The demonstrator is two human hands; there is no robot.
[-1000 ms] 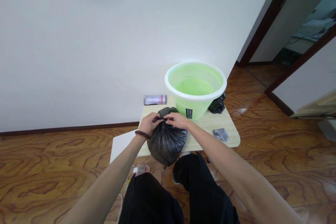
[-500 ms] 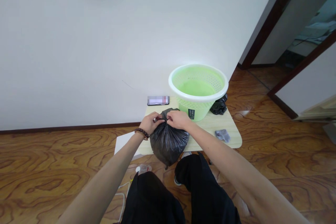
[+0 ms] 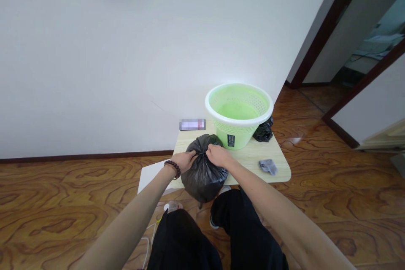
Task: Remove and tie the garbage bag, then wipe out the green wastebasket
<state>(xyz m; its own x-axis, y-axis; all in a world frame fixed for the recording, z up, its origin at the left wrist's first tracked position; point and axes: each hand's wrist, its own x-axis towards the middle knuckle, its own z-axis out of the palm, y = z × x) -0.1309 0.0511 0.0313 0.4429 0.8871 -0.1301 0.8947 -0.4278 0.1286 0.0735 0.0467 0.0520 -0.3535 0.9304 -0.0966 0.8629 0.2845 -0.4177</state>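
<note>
A full black plastic bag (image 3: 205,179) rests at the front edge of the light wooden table (image 3: 249,164), its neck gathered at the top. My left hand (image 3: 184,161), with a beaded bracelet at the wrist, grips the left side of the gathered neck. Closed around the right side of the neck is my right hand (image 3: 218,155). Just behind and to the right of the bag stands a light green basket (image 3: 238,135) with a white rim; no contents show in it.
A phone (image 3: 193,125) lies at the table's back left, by the wall. Crumpled black plastic (image 3: 263,130) sits right of the basket, with a grey cloth (image 3: 268,166) nearer the front. A clear bottle (image 3: 173,206) and white cables are near my legs.
Both hands have moved slightly down in view and a little apart at the bag's neck. More of the bag's top shows behind them, and the neck looks drawn tighter.
</note>
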